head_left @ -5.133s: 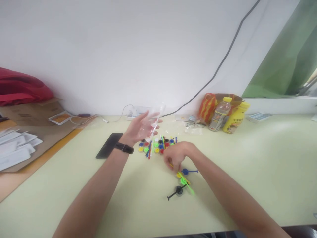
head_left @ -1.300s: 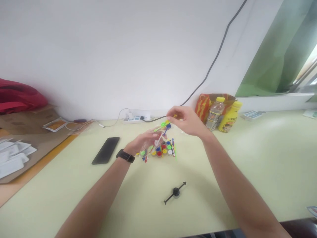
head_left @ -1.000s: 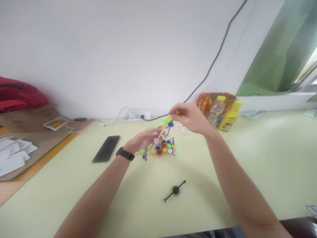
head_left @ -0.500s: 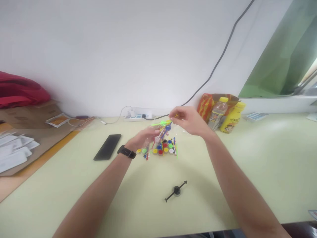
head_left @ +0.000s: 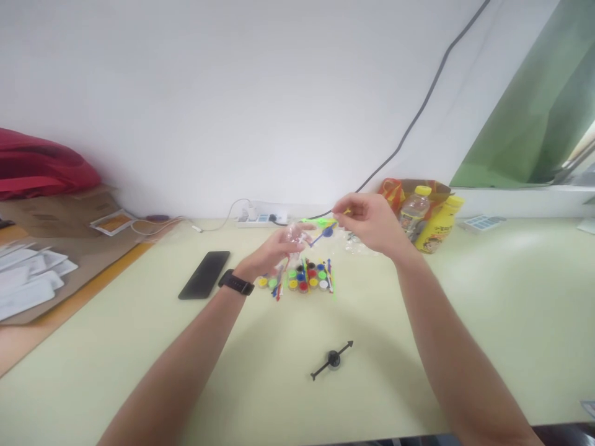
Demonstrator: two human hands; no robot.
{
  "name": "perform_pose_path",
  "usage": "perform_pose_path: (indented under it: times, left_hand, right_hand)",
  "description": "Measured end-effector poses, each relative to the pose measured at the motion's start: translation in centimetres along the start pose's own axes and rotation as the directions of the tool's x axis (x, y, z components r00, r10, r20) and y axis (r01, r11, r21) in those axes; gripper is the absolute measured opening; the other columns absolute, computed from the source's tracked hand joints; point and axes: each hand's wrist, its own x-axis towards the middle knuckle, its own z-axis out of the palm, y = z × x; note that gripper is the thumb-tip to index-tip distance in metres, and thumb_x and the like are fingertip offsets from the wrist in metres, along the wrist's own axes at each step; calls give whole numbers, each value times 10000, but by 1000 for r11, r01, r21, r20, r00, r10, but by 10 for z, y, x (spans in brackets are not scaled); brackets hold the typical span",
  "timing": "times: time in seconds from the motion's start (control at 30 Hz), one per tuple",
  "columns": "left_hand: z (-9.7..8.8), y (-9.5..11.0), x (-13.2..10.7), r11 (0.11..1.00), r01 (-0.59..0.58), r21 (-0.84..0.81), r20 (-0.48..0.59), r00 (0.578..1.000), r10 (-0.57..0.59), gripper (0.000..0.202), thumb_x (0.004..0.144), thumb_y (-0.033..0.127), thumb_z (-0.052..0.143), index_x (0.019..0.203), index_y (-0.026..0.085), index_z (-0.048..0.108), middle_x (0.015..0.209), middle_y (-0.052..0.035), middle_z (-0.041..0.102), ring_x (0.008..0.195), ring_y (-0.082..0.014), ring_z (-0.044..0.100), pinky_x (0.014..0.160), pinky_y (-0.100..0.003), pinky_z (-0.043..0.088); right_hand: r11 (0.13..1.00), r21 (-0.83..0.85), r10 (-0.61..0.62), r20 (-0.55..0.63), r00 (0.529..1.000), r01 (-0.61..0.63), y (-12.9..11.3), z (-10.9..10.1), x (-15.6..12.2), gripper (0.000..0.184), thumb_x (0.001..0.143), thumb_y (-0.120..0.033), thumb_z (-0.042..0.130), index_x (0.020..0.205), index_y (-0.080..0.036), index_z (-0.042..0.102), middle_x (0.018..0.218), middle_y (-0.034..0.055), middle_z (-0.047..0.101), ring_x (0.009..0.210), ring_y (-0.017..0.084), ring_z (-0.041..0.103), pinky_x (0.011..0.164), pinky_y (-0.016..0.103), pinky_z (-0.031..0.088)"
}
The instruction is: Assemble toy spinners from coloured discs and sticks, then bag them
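My left hand [head_left: 269, 253], a dark watch at its wrist, is closed around a crumpled clear plastic bag [head_left: 294, 235]. My right hand [head_left: 369, 223] pinches several arrow spinners beside it; a yellow tip shows at the fingers. A blue arrow spinner [head_left: 328, 231] and a green arrow spinner [head_left: 320, 222] extend from those fingers toward the bag. Under my hands, rows of coloured round spinner bases [head_left: 303, 286] lie with loose coloured arrows [head_left: 330, 275]. Nearer to me, one black arrow spinner [head_left: 333, 359] rests on the table.
A black phone [head_left: 204, 275] lies left of my left wrist. At the back stand a power strip [head_left: 260, 220], a clear bottle [head_left: 414, 210] and a yellow bottle [head_left: 439, 226]. Crumpled clear plastic [head_left: 356, 243] sits behind my right hand. White packets [head_left: 32, 279] lie on cardboard at left.
My right hand has moved slightly right, carrying the blue and green spinners away from my left fingers. The white spinner seen at my left hand earlier no longer shows there; the clear bag is plainer.
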Motion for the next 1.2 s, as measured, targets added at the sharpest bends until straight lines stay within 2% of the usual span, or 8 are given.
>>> perform_pose_path:
  times: [0.17,0.3,0.43,0.63,0.87,1.03,1.2]
  left_hand:
    - [1,1,1,1000,-8,-13,-19,1000,8,549,835,354,814,1344,210,668,1202,-114,721,1117,-283,651,975,-396,476]
    - [7,9,0,999,-30,11,-19,999,31,515,829,368,830,1291,192,684,1188,-112,715,1109,-293,655,976,-415,493]
    - [9,15,-1,999,-44,24,-19,999,45,549,831,377,833,1326,213,661,1195,-105,695,1114,-284,638,969,-408,496]
    - [7,17,-2,996,-38,80,-47,998,42,584,846,374,824,1377,230,628,1084,-69,654,941,-202,615,863,-333,486]
    - [10,24,-3,981,-43,187,-43,998,52,578,848,431,811,1369,249,639,1090,-63,651,853,-173,592,789,-295,478]
    - [10,26,-3,956,-68,287,-112,988,104,527,879,465,776,1342,250,645,1030,-39,634,724,-134,499,684,-267,422]
    - [16,29,-4,933,-90,350,-175,972,159,506,904,484,744,1340,247,641,1013,-38,636,691,-133,455,646,-261,386]
  right_hand:
    - [998,3,-70,53,996,70,-3,-1,-2,67,874,-231,698,890,-184,743,874,41,748,752,172,659,679,296,525]
    - [994,21,-113,73,991,112,-7,-3,-3,76,878,-253,718,884,-188,755,885,43,756,760,175,666,695,305,537]
    - [990,23,-139,64,988,138,-11,-8,-5,98,883,-288,728,882,-192,752,917,52,762,804,193,682,726,322,558]
    - [991,-11,-129,140,982,131,-15,-13,-8,105,897,-310,705,891,-215,747,932,50,764,857,212,688,773,350,580]
    - [992,20,-128,172,977,127,-14,-15,-8,99,889,-308,715,889,-214,747,918,49,761,862,217,690,775,357,577]
    - [994,19,-107,124,986,106,-11,-24,-8,119,865,-334,761,868,-216,749,904,56,754,835,222,688,726,349,570]
    - [995,-23,-95,153,984,100,-11,-20,-8,115,885,-328,743,888,-213,744,883,46,751,810,208,683,720,342,561]
